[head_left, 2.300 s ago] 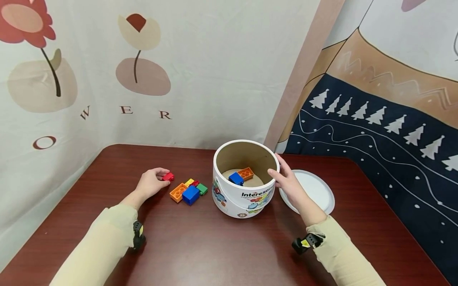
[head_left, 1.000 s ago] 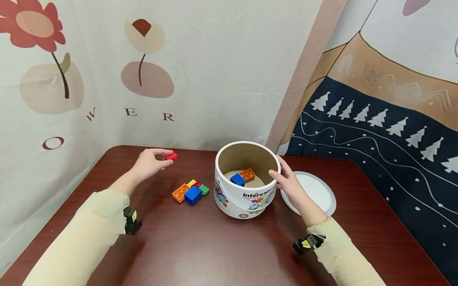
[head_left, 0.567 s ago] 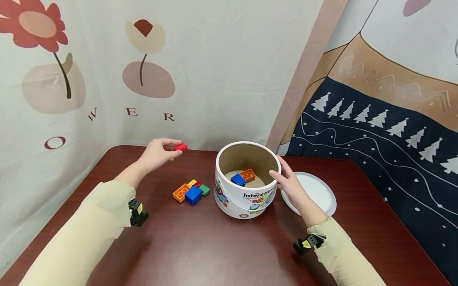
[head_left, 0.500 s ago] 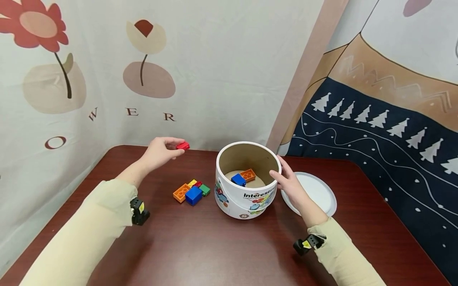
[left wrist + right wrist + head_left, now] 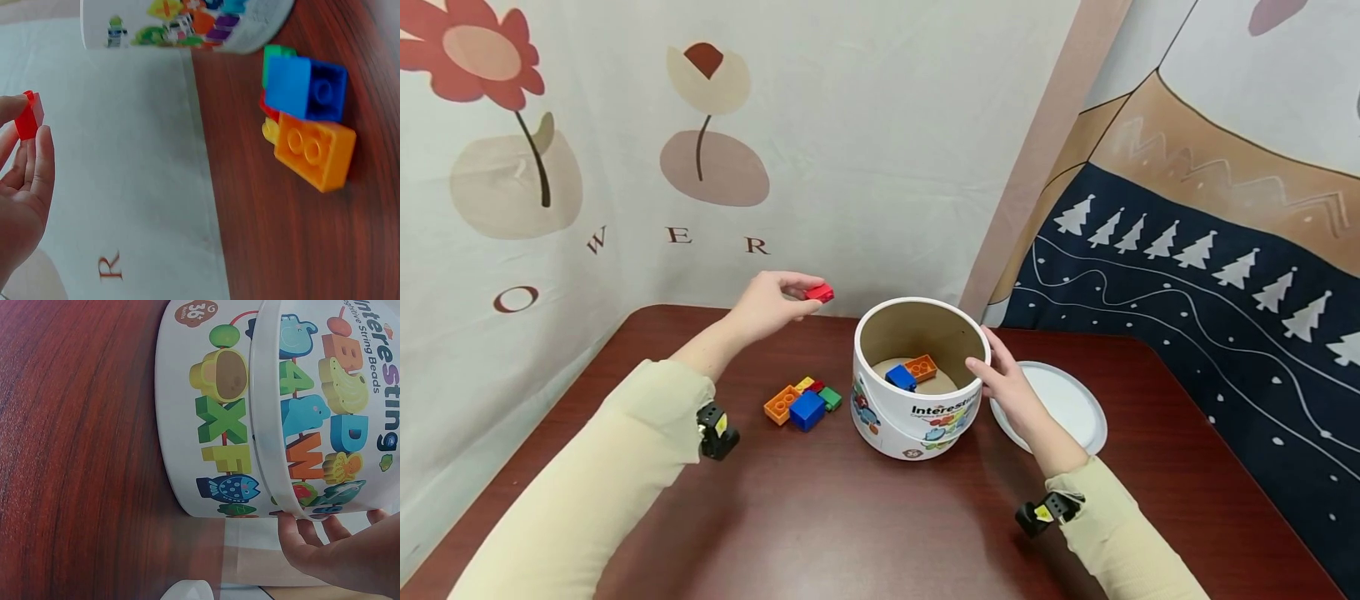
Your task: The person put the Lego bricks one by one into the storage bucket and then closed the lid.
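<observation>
My left hand (image 5: 767, 307) pinches a small red toy brick (image 5: 820, 292) between thumb and fingers, up in the air left of the white bucket (image 5: 883, 421). In the left wrist view the red brick (image 5: 28, 119) shows a stud on top. My right hand (image 5: 1011, 390) holds the bucket by its right side, thumb at the rim. From the right wrist, its fingers (image 5: 297, 540) press on the printed wall beside the handle band. A blue brick (image 5: 901, 378) and an orange brick (image 5: 921, 367) lie on the bucket's floor.
Left of the bucket sits a cluster on the brown table (image 5: 820, 517): an orange brick (image 5: 781, 404), a blue brick (image 5: 807, 411), a green brick (image 5: 831, 398), with yellow and red ones behind. A round white lid (image 5: 1067, 408) lies at the bucket's right.
The left hand has picked the red brick up from the table, raised it and carried it rightward, close to the bucket. The right hand has stayed at the bucket.
</observation>
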`<move>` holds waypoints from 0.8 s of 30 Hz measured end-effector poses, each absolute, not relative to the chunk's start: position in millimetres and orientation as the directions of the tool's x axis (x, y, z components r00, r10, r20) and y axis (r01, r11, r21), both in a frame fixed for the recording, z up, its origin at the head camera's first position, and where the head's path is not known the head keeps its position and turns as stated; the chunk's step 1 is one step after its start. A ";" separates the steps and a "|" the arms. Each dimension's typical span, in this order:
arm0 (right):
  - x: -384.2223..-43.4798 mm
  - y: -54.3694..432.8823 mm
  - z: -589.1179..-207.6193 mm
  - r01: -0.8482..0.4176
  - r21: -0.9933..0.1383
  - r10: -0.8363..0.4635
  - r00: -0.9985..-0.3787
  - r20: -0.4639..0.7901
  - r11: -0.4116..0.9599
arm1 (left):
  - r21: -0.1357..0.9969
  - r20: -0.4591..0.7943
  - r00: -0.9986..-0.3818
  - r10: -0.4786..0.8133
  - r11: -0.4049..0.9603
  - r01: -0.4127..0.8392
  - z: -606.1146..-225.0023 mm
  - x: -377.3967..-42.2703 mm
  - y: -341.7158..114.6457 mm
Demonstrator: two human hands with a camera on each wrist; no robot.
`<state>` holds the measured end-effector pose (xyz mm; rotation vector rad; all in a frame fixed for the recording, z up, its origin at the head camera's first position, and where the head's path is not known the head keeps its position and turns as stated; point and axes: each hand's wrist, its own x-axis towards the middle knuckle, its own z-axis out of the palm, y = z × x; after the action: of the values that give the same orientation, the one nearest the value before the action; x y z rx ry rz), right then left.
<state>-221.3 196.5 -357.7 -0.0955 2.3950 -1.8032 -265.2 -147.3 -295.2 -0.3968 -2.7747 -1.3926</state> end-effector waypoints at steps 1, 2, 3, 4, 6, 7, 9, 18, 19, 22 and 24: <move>-221.3 196.6 -357.6 0.034 -0.960 -0.136 -0.988 -0.075 0.278 | 0.791 0.126 -0.965 0.229 0.565 0.237 -293.9 -264.6 -143.7; -221.2 196.6 -357.5 0.033 -0.960 -0.136 -0.988 -0.074 0.278 | 0.794 0.128 -0.963 0.238 0.558 0.243 -292.7 -264.0 -139.9; -221.1 196.7 -357.5 0.033 -0.960 -0.136 -0.988 -0.074 0.279 | 0.799 0.130 -0.960 0.248 0.547 0.249 -291.4 -263.2 -136.1; -221.0 196.6 -357.4 0.033 -0.960 -0.135 -0.988 -0.074 0.279 | 0.803 0.130 -0.957 0.258 0.539 0.254 -290.0 -262.5 -132.0; -221.1 196.7 -357.3 0.035 -0.960 -0.135 -0.988 -0.075 0.277 | 0.808 0.134 -0.951 0.278 0.525 0.267 -287.3 -260.6 -123.9; -221.0 196.5 -357.2 0.036 -0.960 -0.134 -0.988 -0.076 0.277 | 0.808 0.135 -0.949 0.285 0.523 0.272 -286.1 -260.0 -119.8; -221.0 196.5 -357.1 0.039 -0.960 -0.134 -0.988 -0.079 0.277 | 0.809 0.137 -0.943 0.303 0.515 0.283 -284.9 -259.5 -111.8; -220.2 196.8 -356.5 0.044 -0.961 -0.135 -0.987 -0.083 0.275 | 0.812 0.137 -0.912 0.388 0.484 0.328 -285.5 -257.7 -79.0; -220.3 196.9 -356.6 0.043 -0.961 -0.135 -0.987 -0.083 0.272 | 0.807 0.136 -0.910 0.392 0.489 0.331 -286.4 -257.7 -76.4; -220.7 197.0 -357.0 0.039 -0.963 -0.139 -0.987 -0.079 0.266 | 0.797 0.128 -0.905 0.405 0.501 0.337 -289.3 -257.7 -70.0; -221.2 197.0 -357.1 0.037 -0.964 -0.141 -0.987 -0.077 0.262 | 0.791 0.127 -0.901 0.415 0.506 0.345 -291.2 -257.9 -67.0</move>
<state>-221.2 197.0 -357.1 -0.0979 2.3755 -1.8210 -257.9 -67.0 -291.2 -0.7066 -2.7943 -1.4380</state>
